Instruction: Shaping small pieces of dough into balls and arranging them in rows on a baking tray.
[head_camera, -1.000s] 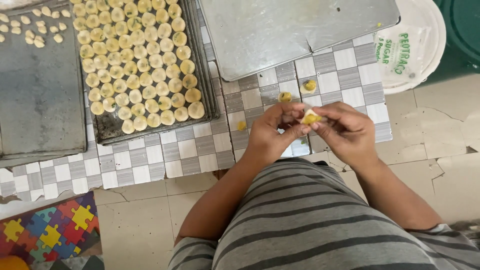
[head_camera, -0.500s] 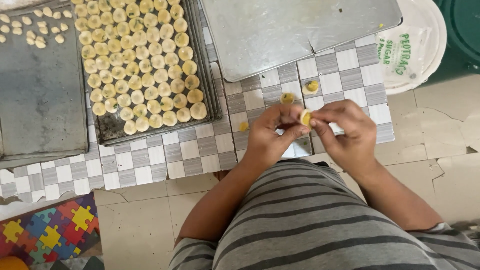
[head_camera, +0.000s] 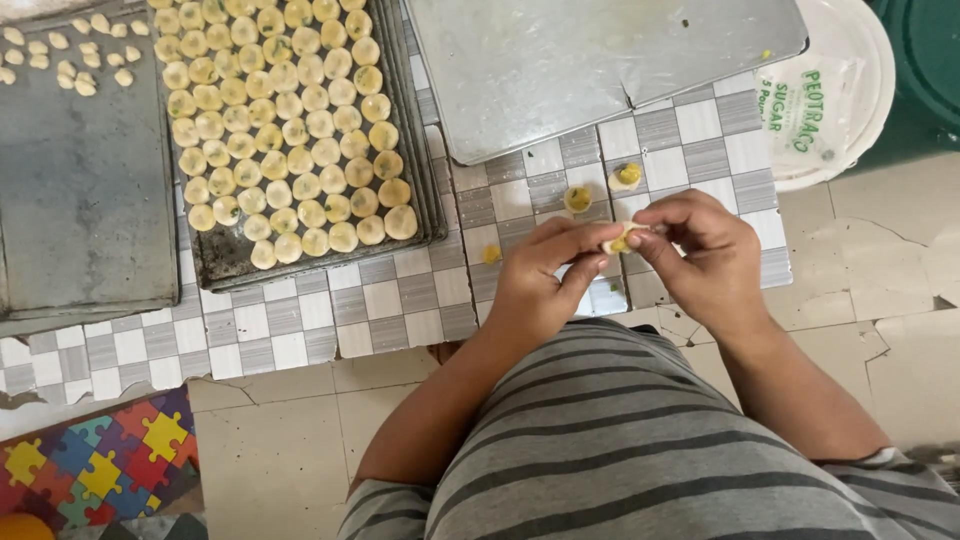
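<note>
My left hand (head_camera: 540, 285) and my right hand (head_camera: 700, 255) meet over the checkered mat (head_camera: 400, 300), pinching one small pale dough piece with yellow filling (head_camera: 622, 240) between their fingertips. Two more filled dough pieces (head_camera: 578, 198) (head_camera: 627, 177) lie on the mat just beyond my fingers. A small yellow bit (head_camera: 491, 254) lies left of my left hand. A dark baking tray (head_camera: 215, 262) packed with several rows of round pale dough balls (head_camera: 290, 130) sits at the upper left of my hands.
An empty metal tray (head_camera: 600, 60) lies above my hands. A white lid or bucket top with green print (head_camera: 835, 100) is at the upper right. A grey tray with several small dough bits (head_camera: 80, 180) is at far left. A puzzle-pattern mat (head_camera: 100, 465) covers the lower-left floor.
My hands stay together on the dough piece, with only slight finger shifts as they work it. The view has drifted a little.
</note>
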